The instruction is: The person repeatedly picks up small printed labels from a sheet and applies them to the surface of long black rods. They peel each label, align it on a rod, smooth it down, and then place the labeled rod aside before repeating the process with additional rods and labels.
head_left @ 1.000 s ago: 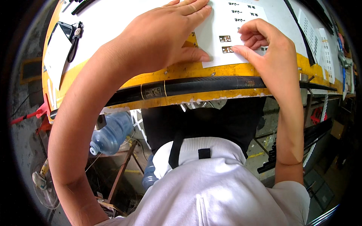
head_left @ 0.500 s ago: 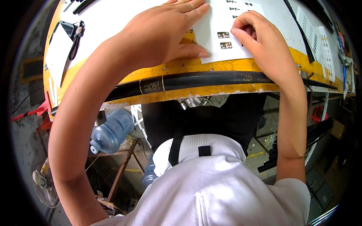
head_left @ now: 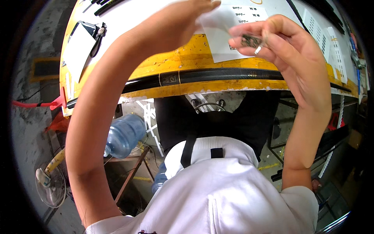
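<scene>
My right hand (head_left: 286, 43) is raised over the right part of a white sticker sheet (head_left: 222, 50). Thumb and fingers pinch a small clear decal (head_left: 251, 40) with a dark printed pattern. Rows of small dark printed marks run across the sheet's far part; another decal's edge peeps out beneath my fingers. My left hand (head_left: 187, 19), smeared by motion, hovers at the sheet's left edge with fingers stretched out and nothing visible in them. Nearer me, a long black rod (head_left: 218, 74) with a gold-banded patterned section lies along the table's front edge.
A phone (head_left: 83, 28) lies partly under white paper at the left, beside a dark strap (head_left: 97, 43). Black rods and printed strips (head_left: 337, 54) occupy the right side. Below the yellow table (head_left: 175, 58) are a blue water bottle (head_left: 126, 134) and a fan (head_left: 50, 187).
My right hand has come up off the sheet, turned, and now holds a decal. My left hand has lifted from the sheet's left edge. The view has shifted slightly.
</scene>
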{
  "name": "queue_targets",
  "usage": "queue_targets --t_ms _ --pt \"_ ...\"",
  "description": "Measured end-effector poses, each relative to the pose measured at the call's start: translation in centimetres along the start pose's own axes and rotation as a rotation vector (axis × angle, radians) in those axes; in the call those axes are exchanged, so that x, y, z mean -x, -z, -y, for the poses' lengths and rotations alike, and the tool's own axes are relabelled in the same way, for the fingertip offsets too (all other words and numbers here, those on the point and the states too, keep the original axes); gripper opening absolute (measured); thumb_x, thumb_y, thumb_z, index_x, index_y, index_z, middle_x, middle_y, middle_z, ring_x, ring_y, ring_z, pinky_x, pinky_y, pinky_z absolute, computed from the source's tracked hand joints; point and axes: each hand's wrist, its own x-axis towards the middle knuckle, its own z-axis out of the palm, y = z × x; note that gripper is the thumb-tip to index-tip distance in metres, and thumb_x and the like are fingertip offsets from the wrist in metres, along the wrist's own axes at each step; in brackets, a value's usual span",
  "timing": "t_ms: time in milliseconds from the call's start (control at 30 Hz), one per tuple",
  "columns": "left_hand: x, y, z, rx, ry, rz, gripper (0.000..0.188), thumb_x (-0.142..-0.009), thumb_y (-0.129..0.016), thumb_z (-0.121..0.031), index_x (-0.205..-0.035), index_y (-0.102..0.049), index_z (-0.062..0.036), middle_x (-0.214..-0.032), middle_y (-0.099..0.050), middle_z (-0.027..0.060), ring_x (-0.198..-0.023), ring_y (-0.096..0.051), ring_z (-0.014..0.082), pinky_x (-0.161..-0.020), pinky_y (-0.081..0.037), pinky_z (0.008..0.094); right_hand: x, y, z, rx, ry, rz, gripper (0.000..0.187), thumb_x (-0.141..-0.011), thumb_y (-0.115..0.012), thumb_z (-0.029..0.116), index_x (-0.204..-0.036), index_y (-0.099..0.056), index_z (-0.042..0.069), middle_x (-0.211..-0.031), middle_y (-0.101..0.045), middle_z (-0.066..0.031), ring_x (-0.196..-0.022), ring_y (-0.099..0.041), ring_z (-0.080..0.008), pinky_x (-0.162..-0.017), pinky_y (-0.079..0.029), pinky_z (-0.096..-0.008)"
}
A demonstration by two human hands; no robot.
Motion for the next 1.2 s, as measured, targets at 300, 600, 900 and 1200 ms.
queue_targets --t_ms 300,600,900,1200 --pt "6.8 1.5 -11.6 0.784 0.291 -0.328 0.036 -0.087 -0.069 -0.012 -0.119 -0.057 0.0021 -0.112 -0.064 0.0133 -0.102 -0.063 0.0204 -0.084 -0.051 0.0305 5.6 -3.8 2.1 0.0 -0.027 -0.178 0.016 -0.087 -0.057 0.02 -0.086 -0.051 0.005 -0.097 -0.066 -0.0195 -0.089 -0.066 -0.0214 -0.08 -0.053 -0.0316" --pt "11.2 -3.4 -14.6 1.414 0.466 -0.438 0.013 -0.091 -0.063 -0.01 -0.089 -0.056 0.0004 -0.075 -0.062 0.005 -0.064 -0.062 0.0111 -0.061 -0.052 0.0227 8.1 -5.6 1.4 -0.085 -0.168 -0.163 0.018 -0.086 -0.055 0.018 -0.092 -0.05 0.002 -0.088 -0.064 -0.0148 -0.07 -0.064 -0.0175 -0.06 -0.054 -0.0257" --pt "13.2 -4.6 -15.6 1.35 0.461 -0.643 0.014 -0.09 -0.063 -0.012 -0.085 -0.055 -0.0013 -0.068 -0.059 0.0061 -0.06 -0.061 0.0134 -0.059 -0.05 0.0248 9.9 -7.7 -0.9 -0.112 -0.162 -0.181 0.031 -0.079 -0.062 0.018 -0.103 -0.051 0.001 -0.09 -0.06 -0.01 -0.064 -0.053 -0.0086 -0.047 -0.041 -0.0166" --pt "14.2 -4.8 -15.6 1.377 0.513 -0.665 0.016 -0.089 -0.063 -0.013 -0.082 -0.054 -0.002 -0.067 -0.059 0.0062 -0.059 -0.06 0.0133 -0.059 -0.05 0.0255 9.6 -9.0 -1.3 -0.098 -0.139 -0.189 0.014 -0.084 -0.06 0.012 -0.091 -0.053 0.003 -0.088 -0.051 -0.0053 -0.077 -0.046 -0.0087 -0.068 -0.035 -0.0197"
